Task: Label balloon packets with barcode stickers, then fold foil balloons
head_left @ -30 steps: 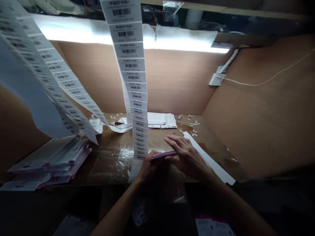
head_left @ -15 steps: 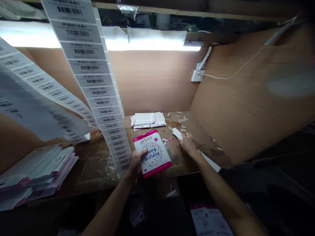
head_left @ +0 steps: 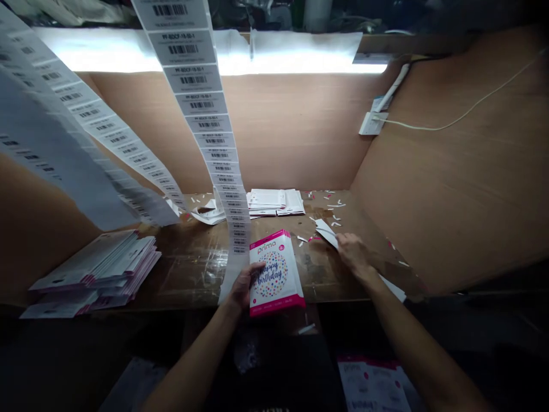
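Note:
My left hand [head_left: 245, 286] grips a small pile of white and pink packets [head_left: 274, 273] from the left side, thumb across the front. The top one reads "prima" and "happy birthday" inside a ring of coloured dots, and several top edges show slightly fanned. To the right, my right hand [head_left: 352, 252] is closed at the end of a flat white paper strip [head_left: 326, 232] over the table; its fingertips are partly hidden. Another white paper edge [head_left: 392, 288] shows beyond my right forearm. Just behind my left hand hangs a long strip of barcode labels [head_left: 221, 154].
More label strips [head_left: 115, 137] hang at the left above a pile of packets [head_left: 98, 269]. White packets [head_left: 277, 201] lie at the back, with paper scraps [head_left: 337, 217] scattered nearby. Cardboard walls [head_left: 291, 126] enclose the table; more packets [head_left: 373, 383] are below its front edge.
The view has shifted, so most things appear further right. The packets in my left hand are turned more upright, and several edges now show. My right hand stays by the white paper strip.

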`<state>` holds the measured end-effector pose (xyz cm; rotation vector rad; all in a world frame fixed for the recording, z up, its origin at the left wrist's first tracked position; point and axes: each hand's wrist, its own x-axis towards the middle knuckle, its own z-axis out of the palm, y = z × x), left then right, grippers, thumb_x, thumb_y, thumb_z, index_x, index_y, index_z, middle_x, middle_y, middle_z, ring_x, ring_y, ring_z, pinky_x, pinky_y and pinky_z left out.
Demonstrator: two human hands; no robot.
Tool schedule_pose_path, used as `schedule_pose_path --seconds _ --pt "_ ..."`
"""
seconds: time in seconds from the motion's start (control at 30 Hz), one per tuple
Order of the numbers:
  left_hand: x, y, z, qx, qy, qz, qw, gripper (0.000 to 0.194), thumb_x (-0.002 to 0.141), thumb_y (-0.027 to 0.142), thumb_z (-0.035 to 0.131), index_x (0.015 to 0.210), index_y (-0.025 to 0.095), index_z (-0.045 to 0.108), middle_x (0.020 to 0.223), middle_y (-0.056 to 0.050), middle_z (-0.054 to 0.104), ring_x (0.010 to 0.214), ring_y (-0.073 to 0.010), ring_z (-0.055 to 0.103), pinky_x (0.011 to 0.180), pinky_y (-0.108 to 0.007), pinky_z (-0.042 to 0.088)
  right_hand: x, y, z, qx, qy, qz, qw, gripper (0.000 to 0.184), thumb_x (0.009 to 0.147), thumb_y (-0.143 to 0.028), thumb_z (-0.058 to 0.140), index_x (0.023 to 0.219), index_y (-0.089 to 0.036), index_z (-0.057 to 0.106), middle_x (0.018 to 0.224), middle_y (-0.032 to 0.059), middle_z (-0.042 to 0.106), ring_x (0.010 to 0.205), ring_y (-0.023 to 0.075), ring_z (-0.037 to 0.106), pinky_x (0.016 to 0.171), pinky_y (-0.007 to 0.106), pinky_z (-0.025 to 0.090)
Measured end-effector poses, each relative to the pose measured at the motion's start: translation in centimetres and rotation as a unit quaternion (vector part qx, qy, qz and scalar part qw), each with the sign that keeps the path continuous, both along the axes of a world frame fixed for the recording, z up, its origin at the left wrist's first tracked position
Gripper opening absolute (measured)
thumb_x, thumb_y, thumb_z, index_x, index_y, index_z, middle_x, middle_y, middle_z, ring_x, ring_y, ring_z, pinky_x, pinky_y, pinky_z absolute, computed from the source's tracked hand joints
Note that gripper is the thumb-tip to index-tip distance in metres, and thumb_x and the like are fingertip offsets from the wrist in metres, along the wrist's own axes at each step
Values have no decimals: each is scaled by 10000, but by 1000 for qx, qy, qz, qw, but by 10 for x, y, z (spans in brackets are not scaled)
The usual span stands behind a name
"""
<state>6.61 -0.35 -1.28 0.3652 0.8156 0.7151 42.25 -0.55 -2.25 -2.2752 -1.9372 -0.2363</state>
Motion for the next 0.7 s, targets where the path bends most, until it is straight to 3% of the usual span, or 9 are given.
schedule_pose_path --seconds 0.1,0.17,0.23,0.27,0.4,0.5,0.57,0.63,0.7 --pt "0 -3 -2 92 69 30 993 434 756 193 778 1160 84 662 943 -159 803 829 -314 788 804 -465 647 -17 -20 40 25 159 92 983 414 1103 -358 315 966 -160 651 839 73 668 742 190 581 689 270 389" --pt "2 -6 -4 146 103 44 983 443 729 186 812 1139 99 667 944 -139 801 798 -287 780 756 -419 649 -41 -31 67 -52 273 220 935 442 1088 -469 351 863 -190 608 724 8 594 635 155 503 608 247 350" --pt "4 -9 -4 176 116 50 976 451 719 202 832 1131 111 670 955 -124 798 789 -271 772 729 -388 646 -68 -33 86 -156 297 319 886 417 1063 -457 411 787 -197 586 679 -18 550 604 134 454 581 238 313" --pt "6 -12 -3 182 116 53 975 454 726 225 838 1133 115 670 969 -124 797 799 -271 771 727 -384 645 -81 -32 91 -189 282 340 877 393 1050 -416 439 758 -196 584 664 -21 542 594 128 438 579 241 297" --pt "6 -24 6 183 113 65 974 531 761 377 867 1176 119 658 1032 -155 792 897 -310 774 763 -414 648 -113 -19 96 -223 160 338 900 332 1001 -262 489 695 -190 598 655 8 594 588 130 460 588 275 261" --pt "2 -32 16 206 115 61 970 581 706 351 917 1168 117 652 1014 -161 794 887 -333 777 773 -454 652 -122 -18 92 -214 92 311 921 312 1005 -302 512 740 -196 640 751 48 675 681 167 569 625 280 303" --pt "-2 -36 20 222 116 77 965 577 693 320 920 1160 118 648 1012 -159 794 862 -331 779 769 -468 655 -128 -25 89 -150 71 269 949 251 1008 -365 542 883 -197 681 884 85 719 816 218 631 704 292 372" --pt "-4 -38 22 235 130 112 957 555 705 310 907 1155 124 640 1021 -152 794 851 -319 779 765 -459 659 -136 -35 82 -34 75 208 975 267 992 -423 589 1075 -186 683 1091 145 718 1034 298 633 859 358 426" --pt "-6 -39 24 243 141 138 950 525 719 308 896 1142 130 640 1034 -145 795 857 -311 778 773 -453 660 -145 -46 72 59 136 147 978 341 963 -459 632 1140 -171 678 1193 184 691 1136 355 604 950 442 438"
